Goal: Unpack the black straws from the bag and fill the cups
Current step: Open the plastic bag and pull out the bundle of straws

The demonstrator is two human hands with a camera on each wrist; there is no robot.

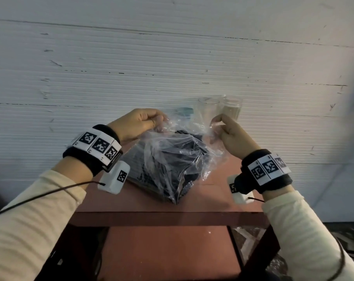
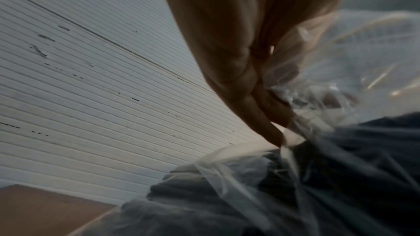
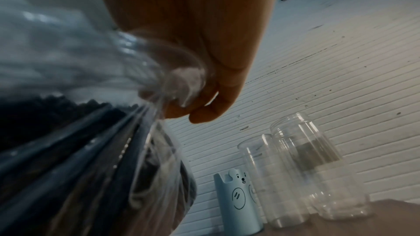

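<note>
A clear plastic bag (image 1: 172, 157) full of black straws (image 1: 162, 173) lies on the reddish table (image 1: 212, 203). My left hand (image 1: 139, 122) pinches the bag's top edge on the left, and my right hand (image 1: 230, 132) pinches it on the right, so the mouth is held between them. In the left wrist view the fingers (image 2: 261, 110) clamp the plastic (image 2: 318, 82) above the straws (image 2: 341, 177). The right wrist view shows the fingers (image 3: 204, 112) bunched on the bag (image 3: 159, 82). Two clear cups (image 1: 207, 107) (image 1: 231, 107) stand behind the bag by the wall; the taller one (image 3: 318, 166) and another (image 3: 272, 177) appear empty.
A pale blue bear-faced cup (image 3: 236, 202) stands left of the clear cups, partly hidden behind the bag (image 1: 185, 111). The white ribbed wall (image 1: 111, 78) rises right behind the table. A lower shelf (image 1: 168, 250) sits under the tabletop.
</note>
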